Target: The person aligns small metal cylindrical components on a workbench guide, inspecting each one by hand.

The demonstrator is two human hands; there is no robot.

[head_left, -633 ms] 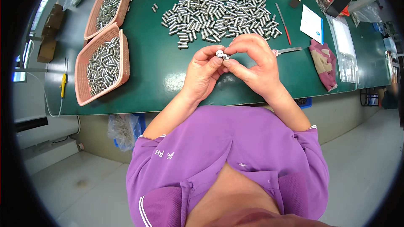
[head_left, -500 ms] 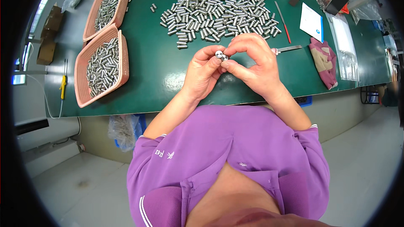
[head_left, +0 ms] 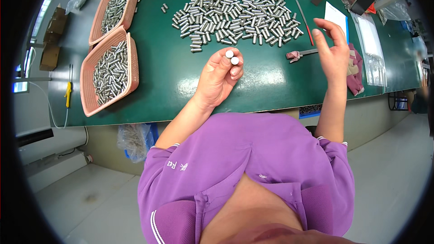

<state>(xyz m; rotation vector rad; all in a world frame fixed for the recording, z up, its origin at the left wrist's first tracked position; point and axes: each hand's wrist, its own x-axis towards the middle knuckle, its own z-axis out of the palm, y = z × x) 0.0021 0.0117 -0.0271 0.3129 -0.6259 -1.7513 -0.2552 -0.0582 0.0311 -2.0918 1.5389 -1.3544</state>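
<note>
My left hand (head_left: 217, 79) is closed, pinching two short metal pins (head_left: 232, 57) side by side. Their round end faces point up and gleam white. Raised to the right, my right hand (head_left: 333, 52) has its thumb and index finger apart, with nothing visible in its grasp. It hovers over the end of a flat metal tool (head_left: 309, 52) with a cloth-wrapped handle, and partly covers a maroon and tan cloth (head_left: 356, 70). Beyond my left hand spreads a large pile of similar metal pins (head_left: 235, 11) on the green table (head_left: 167, 86).
Two pink plastic baskets (head_left: 134, 72) with pins in them stand at the left. A yellow-handled tool (head_left: 68, 92) lies beside the nearer one. To the right are a thin red-handled tool (head_left: 305, 23), a white paper (head_left: 335, 16), clear plastic bags (head_left: 373, 58) and a phone-like dark screen (head_left: 364, 1).
My right hand has let go of the pins and swung away to the right. My left hand stays in place with both pins, whose end faces now catch the light.
</note>
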